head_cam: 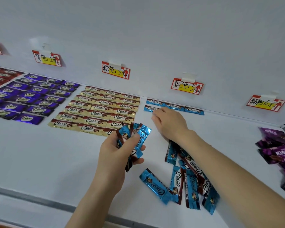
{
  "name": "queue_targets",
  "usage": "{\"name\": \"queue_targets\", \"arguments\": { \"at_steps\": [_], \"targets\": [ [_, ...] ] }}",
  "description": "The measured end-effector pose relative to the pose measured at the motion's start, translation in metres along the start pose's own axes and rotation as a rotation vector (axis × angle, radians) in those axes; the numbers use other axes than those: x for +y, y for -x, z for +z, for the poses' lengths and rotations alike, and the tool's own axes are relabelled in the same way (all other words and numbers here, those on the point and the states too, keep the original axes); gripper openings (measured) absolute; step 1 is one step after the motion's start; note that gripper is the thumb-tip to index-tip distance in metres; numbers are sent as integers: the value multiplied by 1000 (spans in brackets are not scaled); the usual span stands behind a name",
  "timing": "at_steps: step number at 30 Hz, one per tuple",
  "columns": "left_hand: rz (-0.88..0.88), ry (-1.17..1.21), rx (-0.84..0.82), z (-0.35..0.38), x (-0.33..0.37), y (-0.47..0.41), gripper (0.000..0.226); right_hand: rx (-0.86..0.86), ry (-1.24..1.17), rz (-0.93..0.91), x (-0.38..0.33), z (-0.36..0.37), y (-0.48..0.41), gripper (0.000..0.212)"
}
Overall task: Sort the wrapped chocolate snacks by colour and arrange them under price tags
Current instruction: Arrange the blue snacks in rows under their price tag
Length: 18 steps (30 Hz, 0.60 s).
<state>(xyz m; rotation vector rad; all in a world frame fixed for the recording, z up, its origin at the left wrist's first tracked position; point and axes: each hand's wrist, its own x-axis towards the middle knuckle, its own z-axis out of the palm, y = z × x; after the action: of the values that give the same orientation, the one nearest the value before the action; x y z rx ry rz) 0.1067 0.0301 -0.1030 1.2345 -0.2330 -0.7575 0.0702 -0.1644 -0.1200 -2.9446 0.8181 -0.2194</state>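
Two bare forearms reach up from the lower edge of the frame over a smooth white bench point(48, 153). The left hand point(120, 148), at centre, grips a fanned bunch of blue snacks point(135, 137), thumb across the foil.

The right hand point(169, 124), just above and to the right, has its fingers bent down onto the right end of a single blue bar point(150, 108). Whether it pinches or only presses cannot be told.

Left of centre lies a gold grid point(95, 111) of flat, crimped-end bars, three across, each printed "Choco" and lying left to right. A purple grid point(30, 96) sits further left, with red bars point(2, 76) at the upper left edge.

Lower right of centre, a loose blue pile point(186, 178) of glossy blue-and-brown "Choco" bars lies mostly lengthwise toward the camera, overlapping. Crinkled magenta packs point(280, 153) marked "KISS" are heaped at the right edge.

Three blue bars form a blue row point(174, 106) end to end along the back wall, under the handwritten tag "蓝色" point(187, 86). Other red-bordered tags read "粽色 5元" point(115, 72) and "粉色6元" point(266, 104).
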Motion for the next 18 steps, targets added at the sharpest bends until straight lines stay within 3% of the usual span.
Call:
{"name": "queue_targets", "arguments": {
  "at_steps": [18],
  "targets": [
    [-9,-24,6,-1,-1,0,12,-9,46,13,6,7,-6,32]
  ]
}}
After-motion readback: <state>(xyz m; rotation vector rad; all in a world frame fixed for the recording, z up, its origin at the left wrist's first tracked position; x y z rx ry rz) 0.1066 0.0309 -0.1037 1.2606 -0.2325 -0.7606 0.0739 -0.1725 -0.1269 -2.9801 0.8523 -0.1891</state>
